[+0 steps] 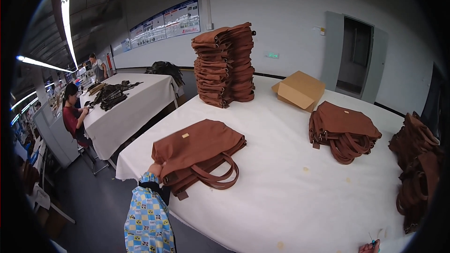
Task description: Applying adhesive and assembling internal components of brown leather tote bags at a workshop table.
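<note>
A reddish-brown handbag point(201, 143) lies flat on the white-covered table in front of me, a small gold plate on its side and its looped handles toward me. My left hand point(155, 170), below a blue patterned sleeve, grips the bag's left end; some of its fingers are hidden by the fabric. At the lower right edge my right hand point(370, 247) is only partly in view. Its closed fingers hold a small blue tool with thin points point(373, 241), too small to identify.
Tall stacks of brown bags point(224, 65) stand at the back of the table point(272, 192). An open cardboard box point(300, 89) and a short pile of bags point(344, 129) are to the right. More bags point(417, 164) lie at the far right. Two people work at the left.
</note>
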Demonstrator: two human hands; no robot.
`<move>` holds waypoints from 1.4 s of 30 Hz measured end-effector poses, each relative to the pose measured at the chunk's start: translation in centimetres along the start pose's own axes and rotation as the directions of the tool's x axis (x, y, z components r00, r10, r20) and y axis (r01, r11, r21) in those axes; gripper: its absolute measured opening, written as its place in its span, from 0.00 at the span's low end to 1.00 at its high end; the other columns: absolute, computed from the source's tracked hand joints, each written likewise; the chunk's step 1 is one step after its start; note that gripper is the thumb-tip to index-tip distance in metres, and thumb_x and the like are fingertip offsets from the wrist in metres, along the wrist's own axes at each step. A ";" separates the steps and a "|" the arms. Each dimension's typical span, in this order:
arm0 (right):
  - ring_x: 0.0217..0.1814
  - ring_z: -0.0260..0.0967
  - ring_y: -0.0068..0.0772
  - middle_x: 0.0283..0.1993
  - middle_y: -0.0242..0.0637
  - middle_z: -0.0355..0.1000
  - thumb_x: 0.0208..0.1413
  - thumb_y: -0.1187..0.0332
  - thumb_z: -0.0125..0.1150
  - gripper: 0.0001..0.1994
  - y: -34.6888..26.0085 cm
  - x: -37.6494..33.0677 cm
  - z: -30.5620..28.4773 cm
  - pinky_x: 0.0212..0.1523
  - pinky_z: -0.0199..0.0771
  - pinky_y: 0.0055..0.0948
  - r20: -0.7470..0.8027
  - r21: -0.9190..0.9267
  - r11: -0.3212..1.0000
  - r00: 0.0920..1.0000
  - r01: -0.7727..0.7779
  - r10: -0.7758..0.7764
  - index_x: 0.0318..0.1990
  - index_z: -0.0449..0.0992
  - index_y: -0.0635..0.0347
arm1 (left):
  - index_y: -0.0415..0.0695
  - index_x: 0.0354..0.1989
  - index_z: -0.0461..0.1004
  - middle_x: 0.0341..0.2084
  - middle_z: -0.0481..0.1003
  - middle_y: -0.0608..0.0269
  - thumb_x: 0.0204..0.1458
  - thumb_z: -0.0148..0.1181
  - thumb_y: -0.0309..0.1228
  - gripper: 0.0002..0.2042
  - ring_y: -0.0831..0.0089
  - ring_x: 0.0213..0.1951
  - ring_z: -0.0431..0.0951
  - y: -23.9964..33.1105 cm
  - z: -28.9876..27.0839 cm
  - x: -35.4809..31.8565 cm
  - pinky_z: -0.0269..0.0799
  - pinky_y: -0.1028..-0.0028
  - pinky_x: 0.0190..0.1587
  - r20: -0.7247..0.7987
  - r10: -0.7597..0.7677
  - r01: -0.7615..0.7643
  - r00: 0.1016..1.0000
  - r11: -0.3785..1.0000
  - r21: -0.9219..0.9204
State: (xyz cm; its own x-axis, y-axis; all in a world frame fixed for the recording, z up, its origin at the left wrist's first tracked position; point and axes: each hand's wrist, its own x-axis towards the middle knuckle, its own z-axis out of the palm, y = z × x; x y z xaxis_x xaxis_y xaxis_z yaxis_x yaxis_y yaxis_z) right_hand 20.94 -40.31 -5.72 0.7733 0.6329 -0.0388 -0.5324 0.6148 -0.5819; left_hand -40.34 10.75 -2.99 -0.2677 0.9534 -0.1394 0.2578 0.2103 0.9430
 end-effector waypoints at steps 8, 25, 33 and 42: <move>0.30 0.63 0.29 0.27 0.32 0.70 0.50 0.68 0.57 0.06 0.1 0.4 -0.3 0.41 0.63 0.37 0.092 0.011 1.000 0.996 -0.004 0.003 0.34 0.72 0.58 | 0.36 0.47 0.67 0.40 0.71 0.42 0.46 0.57 0.45 0.26 0.50 0.45 0.71 -2.6 -1.5 1.6 0.67 0.63 0.47 -0.034 0.081 -0.032 0.996 0.694 0.720; 0.33 0.65 0.33 0.32 0.42 0.69 0.56 0.70 0.48 0.08 -1.8 -3.0 2.2 0.38 0.66 0.30 0.476 -0.785 0.255 0.813 0.565 -0.336 0.37 0.68 0.67 | 0.50 0.55 0.60 0.56 0.57 0.58 0.43 0.59 0.44 0.29 0.36 0.58 0.49 4.6 15.8 -12.9 0.53 0.46 0.55 0.447 0.369 -0.536 0.815 0.186 0.824; 0.36 0.68 0.47 0.34 0.49 0.70 0.48 0.80 0.52 0.08 -2.0 -2.8 2.9 0.38 0.68 0.35 0.554 -0.810 0.067 0.797 0.583 -0.241 0.38 0.70 0.67 | 0.48 0.56 0.59 0.54 0.59 0.59 0.39 0.62 0.43 0.33 0.55 0.57 0.56 16.6 23.4 -17.8 0.53 0.55 0.54 0.594 0.380 -0.594 0.709 -0.132 0.794; 0.33 0.69 0.47 0.33 0.51 0.70 0.49 0.82 0.50 0.09 -1.8 -1.9 2.3 0.35 0.69 0.36 0.590 -0.788 -0.047 0.732 0.614 -0.341 0.39 0.69 0.67 | 0.49 0.54 0.59 0.56 0.59 0.59 0.42 0.59 0.27 0.28 0.57 0.60 0.54 22.6 51.8 -25.3 0.57 0.55 0.53 0.755 0.656 -0.994 -0.009 -0.086 0.063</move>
State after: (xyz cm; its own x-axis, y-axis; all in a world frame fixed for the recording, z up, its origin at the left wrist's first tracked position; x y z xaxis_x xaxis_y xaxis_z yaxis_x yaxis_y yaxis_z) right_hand 19.67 -41.56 -2.72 0.5440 0.5314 0.6494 0.7711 -0.0114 -0.6366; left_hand 20.35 2.54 6.19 0.8721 0.2930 0.3919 0.3026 -0.9523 0.0385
